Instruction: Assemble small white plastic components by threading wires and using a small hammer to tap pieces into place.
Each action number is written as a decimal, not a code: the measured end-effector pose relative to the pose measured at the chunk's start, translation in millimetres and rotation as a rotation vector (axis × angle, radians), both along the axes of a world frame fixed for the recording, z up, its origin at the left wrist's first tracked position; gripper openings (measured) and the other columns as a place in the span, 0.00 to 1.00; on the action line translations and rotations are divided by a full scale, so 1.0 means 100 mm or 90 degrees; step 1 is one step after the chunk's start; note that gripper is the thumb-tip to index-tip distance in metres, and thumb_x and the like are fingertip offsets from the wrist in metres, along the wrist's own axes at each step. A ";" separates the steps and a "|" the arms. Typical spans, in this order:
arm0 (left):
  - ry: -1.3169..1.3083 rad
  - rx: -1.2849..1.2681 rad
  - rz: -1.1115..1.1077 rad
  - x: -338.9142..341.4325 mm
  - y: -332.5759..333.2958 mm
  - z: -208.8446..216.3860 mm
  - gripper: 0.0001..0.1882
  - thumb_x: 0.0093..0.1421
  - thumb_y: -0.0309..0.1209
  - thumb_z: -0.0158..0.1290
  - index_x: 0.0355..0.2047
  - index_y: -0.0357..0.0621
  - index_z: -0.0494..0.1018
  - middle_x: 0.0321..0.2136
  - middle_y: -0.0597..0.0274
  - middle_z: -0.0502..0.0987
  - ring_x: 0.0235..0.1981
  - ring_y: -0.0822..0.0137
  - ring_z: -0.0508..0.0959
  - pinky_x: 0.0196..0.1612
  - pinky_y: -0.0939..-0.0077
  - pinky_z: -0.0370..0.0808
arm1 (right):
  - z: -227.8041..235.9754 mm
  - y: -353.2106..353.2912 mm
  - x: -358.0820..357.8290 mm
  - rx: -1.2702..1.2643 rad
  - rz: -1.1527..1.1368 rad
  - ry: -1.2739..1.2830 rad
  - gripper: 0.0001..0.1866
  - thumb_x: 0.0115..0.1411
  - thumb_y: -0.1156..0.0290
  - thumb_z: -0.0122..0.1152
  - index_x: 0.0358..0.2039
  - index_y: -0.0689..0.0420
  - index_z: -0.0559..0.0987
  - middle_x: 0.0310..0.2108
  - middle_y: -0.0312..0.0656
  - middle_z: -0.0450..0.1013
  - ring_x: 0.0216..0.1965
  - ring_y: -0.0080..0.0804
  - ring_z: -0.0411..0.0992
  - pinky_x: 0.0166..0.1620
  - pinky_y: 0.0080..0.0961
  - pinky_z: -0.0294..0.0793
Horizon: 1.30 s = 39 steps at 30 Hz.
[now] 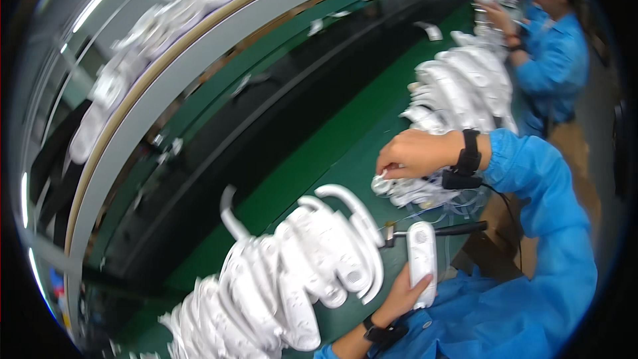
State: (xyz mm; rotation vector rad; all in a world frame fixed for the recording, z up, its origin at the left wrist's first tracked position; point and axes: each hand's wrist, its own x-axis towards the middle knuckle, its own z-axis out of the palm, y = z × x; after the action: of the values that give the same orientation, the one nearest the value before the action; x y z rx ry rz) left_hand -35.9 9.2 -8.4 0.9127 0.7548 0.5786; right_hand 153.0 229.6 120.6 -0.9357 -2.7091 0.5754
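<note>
My left hand (400, 297) grips a long white plastic housing (421, 259) with rounded ends and a patch of small round holes near its top. It is held upright near my body, at the table's near edge. Farther forward, my right hand (420, 153) has its fingers pinched over a pile of small white parts with thin wires (425, 193). A bit of white shows at the fingertips, too small to name. Behind the housing lies a hammer (458, 229) with a black handle and a small head, partly hidden by the housing.
Many similar white housings (292, 272) stand in a row at the front left; another stack (458, 86) lies beyond my right hand. A dark conveyor belt (266, 116) runs alongside the green table. White parts (166, 20) fill an overhead shelf. A co-worker in blue (551, 53) works at the far right.
</note>
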 end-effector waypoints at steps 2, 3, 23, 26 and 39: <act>-0.017 0.054 0.001 0.05 -0.02 -0.19 0.22 0.66 0.30 0.51 0.56 0.35 0.59 0.43 0.55 0.73 0.40 0.69 0.77 0.44 0.73 0.75 | -0.12 0.16 -0.22 0.001 0.046 -0.068 0.10 0.54 0.67 0.61 0.36 0.54 0.81 0.33 0.43 0.79 0.35 0.43 0.77 0.40 0.38 0.76; -0.009 0.075 -0.007 0.07 0.00 -0.16 0.23 0.66 0.31 0.51 0.56 0.34 0.59 0.45 0.54 0.72 0.44 0.68 0.74 0.48 0.72 0.72 | -0.22 0.26 -0.28 0.018 0.066 -0.110 0.10 0.54 0.67 0.61 0.36 0.54 0.81 0.33 0.43 0.79 0.36 0.43 0.77 0.40 0.38 0.76; 0.080 0.371 0.103 0.60 0.06 -1.10 0.42 0.62 0.37 0.53 0.67 0.31 0.43 0.65 0.34 0.51 0.68 0.47 0.52 0.69 0.61 0.48 | -0.60 0.74 -3.40 0.284 0.266 0.011 0.26 0.43 0.78 0.69 0.47 0.58 0.76 0.53 0.47 0.67 0.51 0.45 0.71 0.52 0.35 0.74; 0.042 0.387 0.128 0.64 0.10 -1.08 0.43 0.62 0.36 0.53 0.68 0.35 0.40 0.65 0.36 0.51 0.68 0.48 0.53 0.69 0.60 0.48 | -0.76 0.82 -3.47 0.323 0.279 0.014 0.15 0.47 0.80 0.64 0.38 0.58 0.80 0.43 0.47 0.72 0.42 0.44 0.75 0.47 0.35 0.76; -0.093 0.286 0.112 0.13 0.00 -0.34 0.28 0.61 0.30 0.54 0.59 0.32 0.59 0.49 0.49 0.71 0.51 0.64 0.70 0.56 0.72 0.66 | 0.63 0.46 -1.79 -0.024 -0.010 0.515 0.13 0.60 0.77 0.61 0.45 0.64 0.76 0.34 0.38 0.77 0.32 0.21 0.73 0.37 0.19 0.74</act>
State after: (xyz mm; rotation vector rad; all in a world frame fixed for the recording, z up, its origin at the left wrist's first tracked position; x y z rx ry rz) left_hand -22.8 9.1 -42.2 1.2080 0.5851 0.9859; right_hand -25.8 275.9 183.7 -0.5526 -1.9654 0.7917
